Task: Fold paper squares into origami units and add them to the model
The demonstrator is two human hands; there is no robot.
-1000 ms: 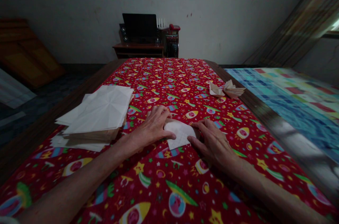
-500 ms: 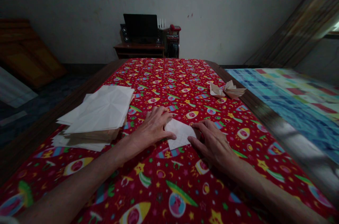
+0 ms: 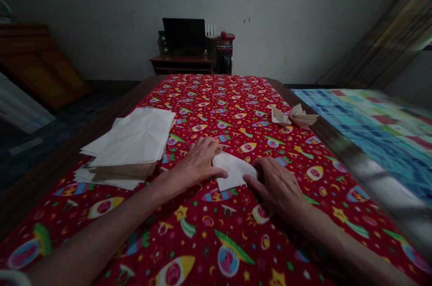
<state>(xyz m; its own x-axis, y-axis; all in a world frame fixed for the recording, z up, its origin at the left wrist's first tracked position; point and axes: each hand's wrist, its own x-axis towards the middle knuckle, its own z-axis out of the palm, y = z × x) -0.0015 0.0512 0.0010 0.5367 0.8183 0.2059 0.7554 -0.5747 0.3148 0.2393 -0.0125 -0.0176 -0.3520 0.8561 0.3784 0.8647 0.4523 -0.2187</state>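
A small folded white paper (image 3: 234, 171) lies on the red patterned tablecloth (image 3: 216, 236). My left hand (image 3: 197, 163) rests on the paper's left edge, fingers curled and thumb pressed along its lower side. My right hand (image 3: 277, 186) presses on the paper's right corner with its fingers close together and bent down. Both hands hold the paper flat against the cloth.
A stack of white and tan sheets (image 3: 128, 146) lies to the left. Folded tan paper pieces (image 3: 294, 116) sit at the table's right edge. A blue checked surface (image 3: 374, 137) lies to the right. A dark screen on a low cabinet (image 3: 184, 45) stands by the far wall.
The view has shifted slightly. My right hand's fingers have bent down more over the paper's right corner. My left hand stays on the left edge.
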